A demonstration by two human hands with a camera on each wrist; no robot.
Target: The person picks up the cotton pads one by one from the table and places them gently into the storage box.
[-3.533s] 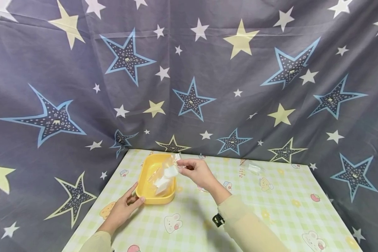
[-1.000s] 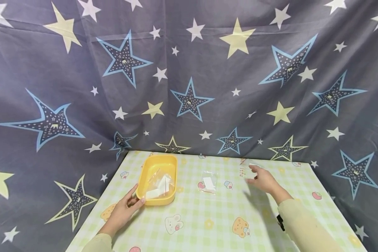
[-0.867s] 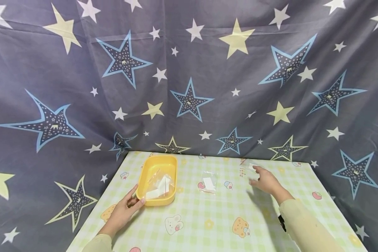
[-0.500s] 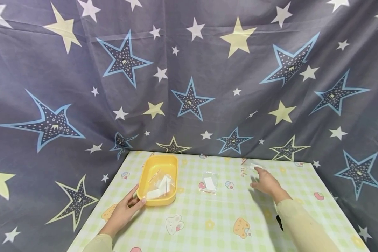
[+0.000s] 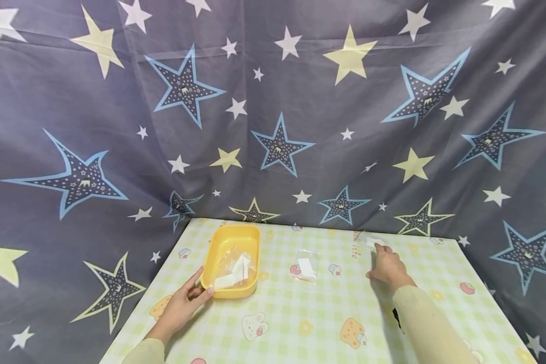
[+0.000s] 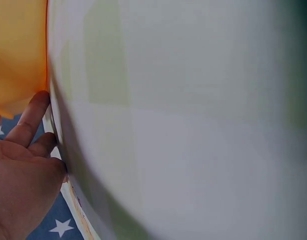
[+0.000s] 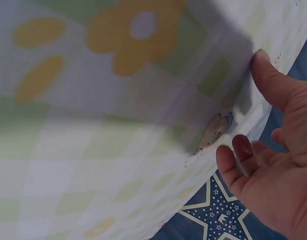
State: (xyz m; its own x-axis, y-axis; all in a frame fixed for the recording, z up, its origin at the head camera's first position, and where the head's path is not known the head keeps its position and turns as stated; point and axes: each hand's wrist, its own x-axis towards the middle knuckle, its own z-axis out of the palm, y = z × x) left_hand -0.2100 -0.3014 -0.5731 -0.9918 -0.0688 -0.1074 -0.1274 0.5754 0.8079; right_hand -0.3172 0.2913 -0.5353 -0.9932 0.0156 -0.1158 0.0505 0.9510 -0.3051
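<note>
My left hand (image 5: 182,306) rests at the near left corner of a yellow plastic tray (image 5: 209,270), thumb at its front wall and a straight finger along its left side. Inside the tray lie clear plastic bags (image 5: 236,268) with white pieces in them. At the back right, my right hand (image 5: 388,265) has its fingertips at a small clear bag (image 5: 368,240) with a white piece, partly hidden by the fingers. The thumb stands apart from the fingers. In the right wrist view, the right hand (image 7: 273,155) has loosely bent fingers over the tablecloth.
Another clear bag with a white label-like piece (image 5: 306,267) lies flat mid-table, between the tray and my right hand. A green checked tablecloth (image 5: 300,303) with cartoon prints covers the table. A dark star-patterned curtain (image 5: 300,91) hangs right behind the table's back edge.
Earlier my right hand held a clear bag over the tray. That bag now lies in the tray, and the right hand has moved right to the far bag. The left hand stays at the tray.
</note>
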